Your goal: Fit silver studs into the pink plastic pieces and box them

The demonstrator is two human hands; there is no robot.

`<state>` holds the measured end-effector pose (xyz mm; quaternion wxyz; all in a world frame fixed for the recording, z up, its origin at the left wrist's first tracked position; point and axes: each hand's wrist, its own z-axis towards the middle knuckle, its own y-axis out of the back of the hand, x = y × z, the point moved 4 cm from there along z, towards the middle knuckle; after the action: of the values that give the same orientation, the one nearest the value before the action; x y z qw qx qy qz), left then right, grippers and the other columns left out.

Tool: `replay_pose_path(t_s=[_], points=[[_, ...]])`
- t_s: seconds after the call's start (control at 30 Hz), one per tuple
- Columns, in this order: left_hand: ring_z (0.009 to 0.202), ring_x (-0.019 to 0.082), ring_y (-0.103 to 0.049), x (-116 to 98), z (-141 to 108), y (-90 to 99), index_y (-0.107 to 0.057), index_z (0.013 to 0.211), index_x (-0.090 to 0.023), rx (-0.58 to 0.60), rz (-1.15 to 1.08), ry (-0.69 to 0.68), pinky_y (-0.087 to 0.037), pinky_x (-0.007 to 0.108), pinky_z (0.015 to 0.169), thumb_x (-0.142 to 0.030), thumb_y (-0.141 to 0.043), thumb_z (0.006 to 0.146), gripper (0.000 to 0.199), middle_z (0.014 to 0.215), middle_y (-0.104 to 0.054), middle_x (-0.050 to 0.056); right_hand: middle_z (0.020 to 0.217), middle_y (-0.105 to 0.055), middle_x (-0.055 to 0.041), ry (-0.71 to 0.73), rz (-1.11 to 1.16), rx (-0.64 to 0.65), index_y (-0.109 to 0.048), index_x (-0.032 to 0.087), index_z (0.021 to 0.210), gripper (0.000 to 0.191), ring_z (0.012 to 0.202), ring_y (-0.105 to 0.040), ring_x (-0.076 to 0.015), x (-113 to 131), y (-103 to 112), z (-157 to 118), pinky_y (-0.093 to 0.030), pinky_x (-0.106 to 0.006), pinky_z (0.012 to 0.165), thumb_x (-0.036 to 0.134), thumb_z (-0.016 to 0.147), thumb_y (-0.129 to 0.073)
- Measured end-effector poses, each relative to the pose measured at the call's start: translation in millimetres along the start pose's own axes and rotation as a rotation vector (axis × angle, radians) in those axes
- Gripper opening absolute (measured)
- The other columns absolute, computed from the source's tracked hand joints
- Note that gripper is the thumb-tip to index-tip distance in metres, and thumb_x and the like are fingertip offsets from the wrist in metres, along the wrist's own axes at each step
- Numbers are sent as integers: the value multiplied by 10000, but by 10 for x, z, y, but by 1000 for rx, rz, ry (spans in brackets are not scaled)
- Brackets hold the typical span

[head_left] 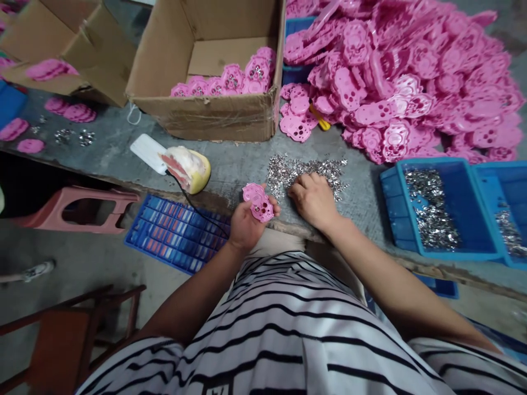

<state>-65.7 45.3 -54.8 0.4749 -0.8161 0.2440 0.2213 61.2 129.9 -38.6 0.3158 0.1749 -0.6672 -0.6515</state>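
My left hand point(246, 226) is closed on a pink plastic casing point(258, 202) at the table's front edge. The casing has round holes, and at least one seems to have a shiny metal piece in it. To the right, my right hand point(313, 200) rests with bent fingers in a loose spread of small silvery metal parts point(284, 167). Its fingertips touch the parts; whether it pinches one is hidden.
A cardboard box point(206, 112) with pink casings stands behind my hands. A large heap of pink casings point(436, 82) fills the back right. Blue bins point(473, 208) of metal parts stand at right. Left are a yellow-and-white object point(193, 167) and a blue compartment tray point(173, 233) below table level.
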Motion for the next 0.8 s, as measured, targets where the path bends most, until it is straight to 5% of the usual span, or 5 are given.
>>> replay_pose_path(t_s=[0.43, 0.8], points=[[665, 191, -631, -40, -7, -27, -562, 1274, -169, -74, -24, -27, -487, 340, 733, -275, -376, 839, 485, 745, -668, 37, 797, -613, -110, 25, 40, -73, -671, 170, 857, 313, 768, -446, -239, -31, 9, -124, -332, -342, 698, 250, 968, -390], [666, 198, -627, -1, 6, -23, -543, 1279, -141, 13, -88, -31, -481, 357, 741, -249, -368, 844, 481, 751, -676, 51, 813, -626, -112, 21, 44, -77, -696, 157, 904, 300, 774, -469, -236, 25, -13, -32, -339, -330, 683, 233, 962, -412]])
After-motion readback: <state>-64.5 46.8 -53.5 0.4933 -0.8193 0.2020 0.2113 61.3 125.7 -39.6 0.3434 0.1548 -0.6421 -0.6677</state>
